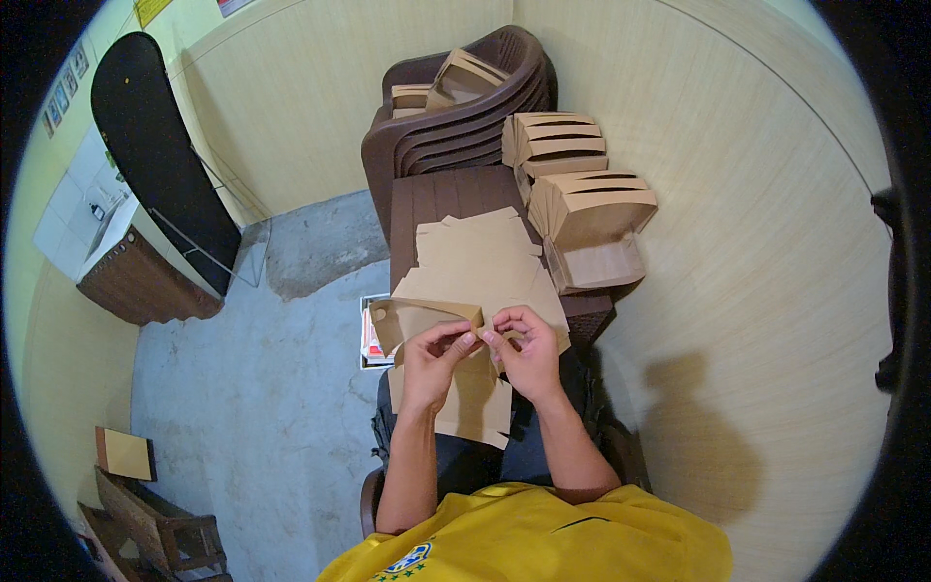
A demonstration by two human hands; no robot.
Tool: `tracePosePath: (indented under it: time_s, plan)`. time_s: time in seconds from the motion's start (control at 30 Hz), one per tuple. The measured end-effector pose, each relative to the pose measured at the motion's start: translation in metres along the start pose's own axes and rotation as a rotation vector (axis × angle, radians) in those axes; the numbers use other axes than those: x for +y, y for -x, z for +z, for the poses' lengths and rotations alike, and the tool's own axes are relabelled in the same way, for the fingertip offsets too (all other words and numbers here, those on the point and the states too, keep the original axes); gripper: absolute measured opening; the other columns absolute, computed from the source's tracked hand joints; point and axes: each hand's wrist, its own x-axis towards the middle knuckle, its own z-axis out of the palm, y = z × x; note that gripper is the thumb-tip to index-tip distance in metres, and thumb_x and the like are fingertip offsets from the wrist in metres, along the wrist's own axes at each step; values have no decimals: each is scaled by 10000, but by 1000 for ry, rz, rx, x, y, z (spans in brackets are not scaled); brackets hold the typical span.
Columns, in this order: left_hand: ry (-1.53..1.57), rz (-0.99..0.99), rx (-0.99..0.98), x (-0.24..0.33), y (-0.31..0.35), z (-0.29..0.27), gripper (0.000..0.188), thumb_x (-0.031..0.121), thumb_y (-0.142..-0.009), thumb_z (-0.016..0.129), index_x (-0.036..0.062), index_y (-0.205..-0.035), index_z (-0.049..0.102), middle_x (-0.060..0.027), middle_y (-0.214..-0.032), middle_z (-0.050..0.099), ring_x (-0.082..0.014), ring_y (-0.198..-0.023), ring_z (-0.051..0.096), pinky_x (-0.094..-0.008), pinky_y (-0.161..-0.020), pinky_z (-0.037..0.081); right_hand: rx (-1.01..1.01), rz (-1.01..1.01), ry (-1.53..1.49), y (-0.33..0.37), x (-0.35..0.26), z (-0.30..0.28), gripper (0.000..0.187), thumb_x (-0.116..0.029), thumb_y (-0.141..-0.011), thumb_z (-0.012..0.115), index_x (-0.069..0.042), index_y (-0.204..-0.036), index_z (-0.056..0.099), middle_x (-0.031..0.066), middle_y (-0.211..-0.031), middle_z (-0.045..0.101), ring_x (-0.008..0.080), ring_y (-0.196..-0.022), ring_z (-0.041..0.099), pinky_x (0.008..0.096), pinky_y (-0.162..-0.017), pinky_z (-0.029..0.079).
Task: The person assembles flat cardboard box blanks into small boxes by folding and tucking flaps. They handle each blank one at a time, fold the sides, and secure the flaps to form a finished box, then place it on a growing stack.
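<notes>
A partly folded brown cardboard box [417, 314] lies across my lap and the near end of the table. One of its walls stands up on the left, while a flat panel hangs down over my legs. My left hand [433, 363] pinches the box's corner between thumb and fingers. Right beside it, my right hand [529, 361] is closed on the same corner, its thumb almost touching the left one. The fingertips hide the exact fold there. Beyond the hands, flat cardboard blanks [475, 250] with notched edges lie on the brown table [456, 192].
Folded cardboard boxes [593, 229] stand nested at the table's right side, with another nested group [562, 145] behind them. Stacked brown plastic chairs [456, 131] at the back hold more boxes. A pale wall curves along the right. An ironing board [160, 155] leans at the far left.
</notes>
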Motion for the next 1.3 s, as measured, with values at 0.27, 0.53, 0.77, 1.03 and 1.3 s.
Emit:
tracePosePath:
  time_s: [0.27,0.53,0.77,1.03,1.3]
  plan:
    - [-30,137,-11,-2,5,6,210,-27,-978,768,-55,-1185,783,-153,-1162,761,-212,-1052,750,-349,-956,645,99,-94,54,0,5,8,191,-35,-953,812,-16,-1114,712,35,-995,737,109,-884,687,280,-748,566]
    - [-62,89,44,-9,6,1,179,-9,-985,772,-48,-1159,788,-127,-1149,770,-197,-1027,753,-336,-920,649,-78,19,26,2,-6,-2,164,-26,-955,809,-14,-1103,738,36,-1003,747,99,-927,694,267,-731,589]
    - [11,109,38,-17,5,5,130,-11,-1015,735,-25,-1144,736,-75,-1137,727,-166,-1006,736,-314,-879,645,-83,-221,35,-4,13,-1,172,38,-983,759,49,-1151,723,75,-1172,610,142,-932,704,277,-721,614]
    - [-197,123,-2,-25,6,7,315,-13,-987,754,25,-1297,714,-73,-1274,684,-197,-1159,696,-373,-983,603,8,-115,4,-6,30,3,307,-2,-999,737,-20,-1301,679,107,-1245,607,155,-1016,673,300,-853,581]
    - [-416,236,141,-18,16,33,297,-17,-953,788,-17,-1244,728,-93,-1171,732,-196,-1090,733,-320,-984,590,-186,86,-327,-5,20,-32,520,-118,-992,735,-68,-1481,565,101,-1370,614,176,-1170,622,352,-981,535]
